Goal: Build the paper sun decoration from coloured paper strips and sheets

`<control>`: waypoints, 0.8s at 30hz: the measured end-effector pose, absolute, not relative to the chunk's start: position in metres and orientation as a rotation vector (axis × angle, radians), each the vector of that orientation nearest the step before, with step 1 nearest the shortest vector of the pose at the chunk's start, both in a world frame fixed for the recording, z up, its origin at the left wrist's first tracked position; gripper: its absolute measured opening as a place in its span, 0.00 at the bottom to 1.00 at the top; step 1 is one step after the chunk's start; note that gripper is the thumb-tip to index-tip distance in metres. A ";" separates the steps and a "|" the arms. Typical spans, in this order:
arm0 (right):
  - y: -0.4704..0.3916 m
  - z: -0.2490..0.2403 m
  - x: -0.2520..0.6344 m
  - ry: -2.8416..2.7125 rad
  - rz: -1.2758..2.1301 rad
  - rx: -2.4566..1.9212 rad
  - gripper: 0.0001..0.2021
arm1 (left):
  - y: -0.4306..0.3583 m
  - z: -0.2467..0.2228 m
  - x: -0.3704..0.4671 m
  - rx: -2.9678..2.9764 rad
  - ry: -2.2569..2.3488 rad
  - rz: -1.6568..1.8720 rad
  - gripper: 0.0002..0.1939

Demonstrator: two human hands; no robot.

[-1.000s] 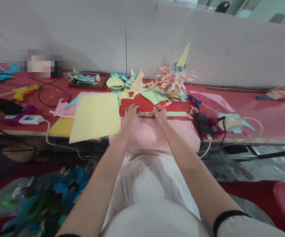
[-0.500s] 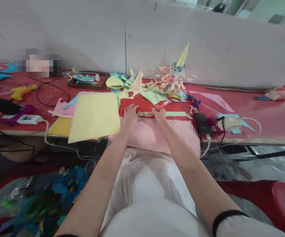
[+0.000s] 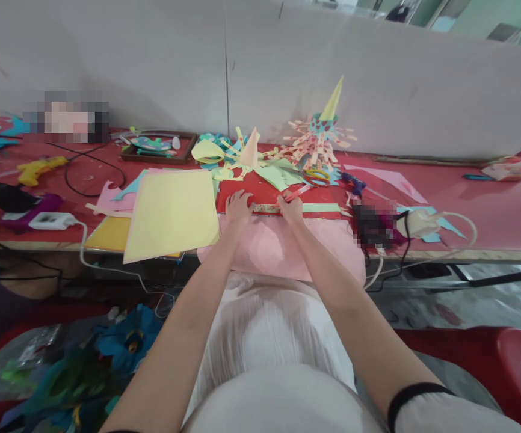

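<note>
My left hand [image 3: 239,207] lies with fingers spread at the left end of a patterned strip [image 3: 266,208], on a red sheet or board [image 3: 260,187]. My right hand [image 3: 290,207] is closed round a pinkish-red pen-like tool [image 3: 298,193] near the strip's right end. A pale green strip [image 3: 321,207] extends right from beside my right hand. Below the red board is a pink padded surface [image 3: 283,246]. Large pale yellow paper [image 3: 172,216] lies left of my left hand.
Behind my hands are a peach paper cone [image 3: 250,150], a yellow-coned paper figure [image 3: 323,135] and scissors [image 3: 316,175]. A yellow glue gun [image 3: 40,170] and a brown tray [image 3: 159,157] are left. A white plug [image 3: 423,222] with cables is right.
The whole view has shifted slightly. My hands keep nearly the same places on the red board, with no clear change in grip.
</note>
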State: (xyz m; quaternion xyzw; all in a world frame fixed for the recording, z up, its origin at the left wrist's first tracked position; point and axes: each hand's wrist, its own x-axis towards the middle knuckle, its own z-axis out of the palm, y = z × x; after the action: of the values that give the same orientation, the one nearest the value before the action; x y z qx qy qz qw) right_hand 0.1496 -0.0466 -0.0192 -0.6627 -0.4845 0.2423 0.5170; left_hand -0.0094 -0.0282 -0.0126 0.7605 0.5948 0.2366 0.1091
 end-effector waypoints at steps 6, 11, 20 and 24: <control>-0.048 -0.019 0.149 -1.213 0.475 -1.599 0.12 | -0.027 -0.015 -0.009 2.240 1.763 0.702 0.15; -0.048 -0.018 0.149 -1.226 0.478 -1.597 0.12 | -0.028 -0.015 -0.009 2.249 1.761 0.708 0.15; -0.049 -0.014 0.148 -1.211 0.455 -1.612 0.13 | -0.030 -0.012 -0.009 2.249 1.760 0.706 0.15; -0.049 -0.013 0.148 -1.210 0.427 -1.636 0.13 | -0.028 -0.014 -0.009 2.252 1.758 0.703 0.15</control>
State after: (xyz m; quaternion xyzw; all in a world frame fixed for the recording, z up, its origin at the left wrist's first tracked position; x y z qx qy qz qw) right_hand 0.1479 -0.0494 -0.0133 -0.6783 -0.5019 0.1772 0.5065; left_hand -0.0087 -0.0278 -0.0143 0.7617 0.5944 0.2377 0.0995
